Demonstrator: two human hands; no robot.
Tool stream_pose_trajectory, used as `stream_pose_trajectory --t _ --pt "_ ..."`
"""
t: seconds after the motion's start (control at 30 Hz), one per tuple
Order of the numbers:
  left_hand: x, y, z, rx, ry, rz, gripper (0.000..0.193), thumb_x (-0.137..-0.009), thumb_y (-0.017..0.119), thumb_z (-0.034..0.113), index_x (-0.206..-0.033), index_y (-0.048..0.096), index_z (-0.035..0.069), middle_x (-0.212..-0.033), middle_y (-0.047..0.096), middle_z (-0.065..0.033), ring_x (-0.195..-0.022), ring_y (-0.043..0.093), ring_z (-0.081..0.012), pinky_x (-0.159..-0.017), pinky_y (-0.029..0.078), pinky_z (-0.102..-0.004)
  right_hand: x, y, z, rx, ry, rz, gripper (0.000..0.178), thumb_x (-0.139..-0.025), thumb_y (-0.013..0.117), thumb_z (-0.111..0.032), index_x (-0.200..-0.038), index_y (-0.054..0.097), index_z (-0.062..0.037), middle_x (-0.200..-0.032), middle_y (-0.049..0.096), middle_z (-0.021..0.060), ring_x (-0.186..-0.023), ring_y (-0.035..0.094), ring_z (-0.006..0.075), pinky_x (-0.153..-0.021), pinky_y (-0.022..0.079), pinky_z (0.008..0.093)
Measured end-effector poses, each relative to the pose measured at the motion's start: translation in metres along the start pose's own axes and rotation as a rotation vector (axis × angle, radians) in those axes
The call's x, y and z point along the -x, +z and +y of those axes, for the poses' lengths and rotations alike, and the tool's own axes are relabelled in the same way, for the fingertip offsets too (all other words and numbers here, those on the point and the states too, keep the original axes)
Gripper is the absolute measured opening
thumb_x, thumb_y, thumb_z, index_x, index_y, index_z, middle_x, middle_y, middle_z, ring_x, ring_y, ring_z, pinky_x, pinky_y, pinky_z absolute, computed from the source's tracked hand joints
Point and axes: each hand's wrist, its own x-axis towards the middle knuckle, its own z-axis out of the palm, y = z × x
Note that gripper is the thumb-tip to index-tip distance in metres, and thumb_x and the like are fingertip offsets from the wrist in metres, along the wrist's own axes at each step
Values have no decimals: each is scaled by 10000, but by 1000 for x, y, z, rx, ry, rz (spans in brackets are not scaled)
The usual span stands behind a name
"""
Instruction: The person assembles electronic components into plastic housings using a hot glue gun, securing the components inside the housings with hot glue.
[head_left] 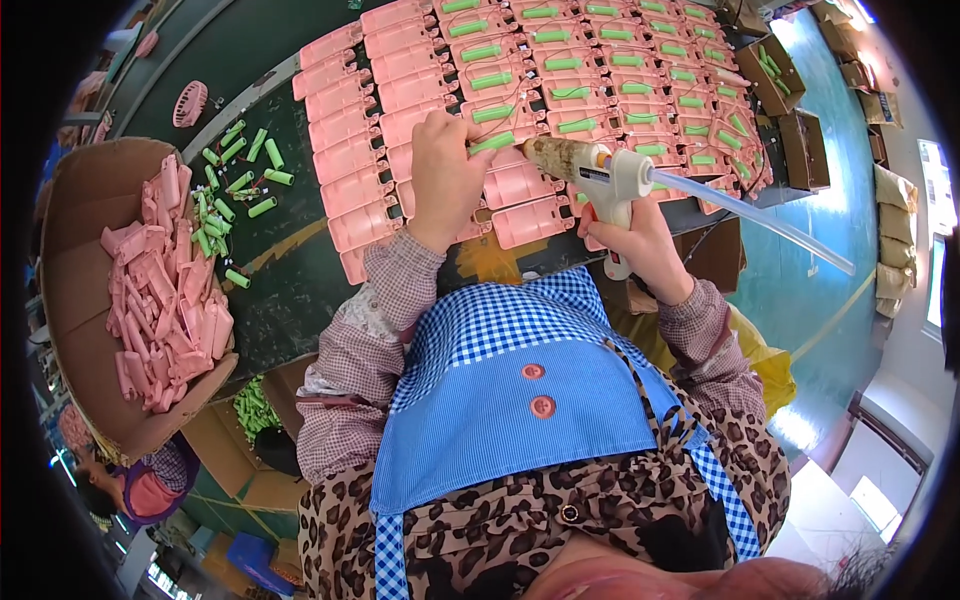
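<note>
My right hand [645, 243] is wrapped round the grip of a white glue gun [628, 175]. Its stained brown front end points left, and a long clear glue stick [760, 215] sticks out of its back. Between the fingers of my left hand [445, 170] is a green cylindrical battery [491, 143], close to the gun's nozzle and over a pink plastic shell [515, 185]. Rows of pink shells [400, 55] cover the table; many on the right hold a green battery with thin wires, while those on the left are bare.
On the left stands a cardboard box [75, 260] of loose pink parts [165, 310]. Beside it, loose green batteries [215, 215] lie on the dark green table [285, 310]. More cardboard boxes [805, 150] stand at the right edge. A person [150, 480] is at the lower left.
</note>
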Motion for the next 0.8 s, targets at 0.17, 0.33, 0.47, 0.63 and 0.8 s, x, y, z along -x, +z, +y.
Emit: stream_pose_trajectory --t 0.17,0.33,0.47,0.63,0.8 --pt "-4 14 0 -168 147 24 257 -613 780 81 -814 624 43 -891 510 -92 -863 473 -280 -780 411 -386 8 0 10 -45 -114 52 239 -748 655 -48 -965 567 -2 -760 590 7 -595 536 62 -494 429 221" --pt "0 22 -4 -228 195 24 260 -592 779 74 -813 645 52 -883 502 -79 -858 470 -272 -769 407 -388 13 -2 13 13 -164 59 214 -743 651 -46 -938 570 -8 -772 589 5 -664 544 74 -580 451 233" --pt "-1 23 -3 -244 217 22 248 -585 778 69 -802 659 54 -873 496 -74 -857 471 -265 -760 404 -392 9 -1 10 -20 -149 68 247 -740 654 -48 -966 570 0 -823 606 23 -725 567 103 -657 474 262" --pt "-2 21 -2 -236 209 25 224 -582 778 64 -774 662 50 -861 496 -73 -853 471 -262 -758 404 -388 2 6 5 -39 -183 124 299 -735 660 -63 -1008 570 17 -856 615 55 -757 578 136 -699 484 288" --pt "-3 19 -3 -231 207 16 214 -586 773 55 -772 667 48 -856 499 -72 -851 471 -260 -758 404 -384 6 1 12 91 -100 75 367 -731 660 -85 -1063 549 27 -857 612 83 -739 579 155 -687 486 306"
